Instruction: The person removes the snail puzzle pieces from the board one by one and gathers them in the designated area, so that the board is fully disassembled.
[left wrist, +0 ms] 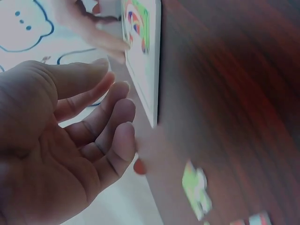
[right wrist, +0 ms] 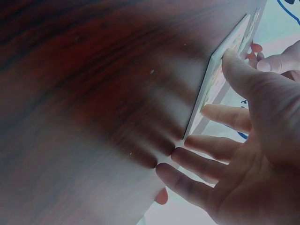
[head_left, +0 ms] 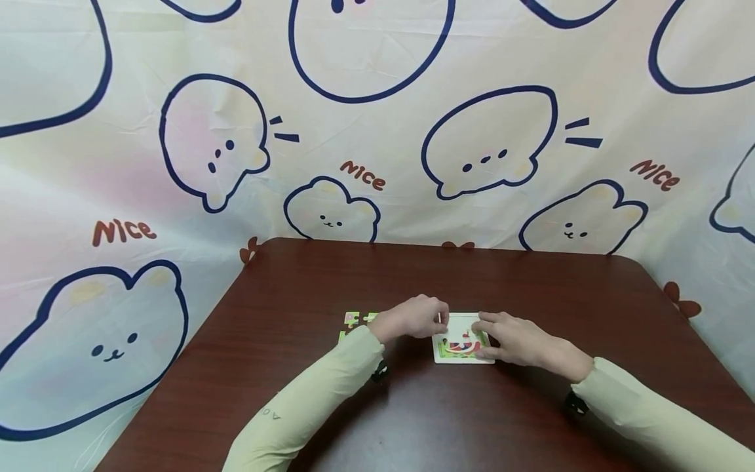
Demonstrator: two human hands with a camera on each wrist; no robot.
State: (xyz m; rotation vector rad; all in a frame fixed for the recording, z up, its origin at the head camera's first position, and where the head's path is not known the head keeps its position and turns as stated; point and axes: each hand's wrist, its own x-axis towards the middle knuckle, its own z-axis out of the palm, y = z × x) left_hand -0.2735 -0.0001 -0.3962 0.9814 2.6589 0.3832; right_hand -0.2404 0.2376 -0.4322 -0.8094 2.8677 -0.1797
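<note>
A white puzzle tray (head_left: 454,324) lies flat on the table, with a joined green and red picture (head_left: 460,348) in its near part. My left hand (head_left: 417,316) is over the tray's left side, fingers loosely bent; in the left wrist view nothing shows between thumb and fingertips. From the right, my right hand (head_left: 522,339) rests on the tray's edge. Its thumb (right wrist: 239,70) lies on the top face, while the other fingers spread fairly straight along the side and table. Loose green puzzle pieces (head_left: 351,318) lie left of the tray, partly behind my left forearm.
The dark brown table (head_left: 448,419) reaches back to a pale curtain (head_left: 401,144) printed with cartoon bears. Another loose piece (left wrist: 196,190) shows in the left wrist view. Small black devices (head_left: 576,402) sit at both wrists.
</note>
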